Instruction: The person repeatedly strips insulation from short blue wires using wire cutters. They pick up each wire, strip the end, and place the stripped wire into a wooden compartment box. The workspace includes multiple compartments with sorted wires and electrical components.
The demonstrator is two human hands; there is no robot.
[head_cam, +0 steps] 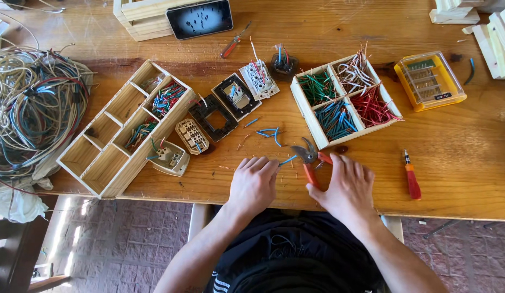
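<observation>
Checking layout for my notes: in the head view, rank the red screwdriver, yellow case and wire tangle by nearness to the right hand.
1. Red screwdriver, just right of the right hand.
2. Yellow case, far right.
3. Wire tangle, far left.

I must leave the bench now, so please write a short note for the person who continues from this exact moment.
Left hand: palm down, fingertips on a short blue wire piece.
Right hand: holding the orange-handled pliers, jaws at that wire.
Done: four-part wooden tray holds cut wires sorted by colour.
Left: loose blue pieces on the table; big wire tangle at the left.
</observation>
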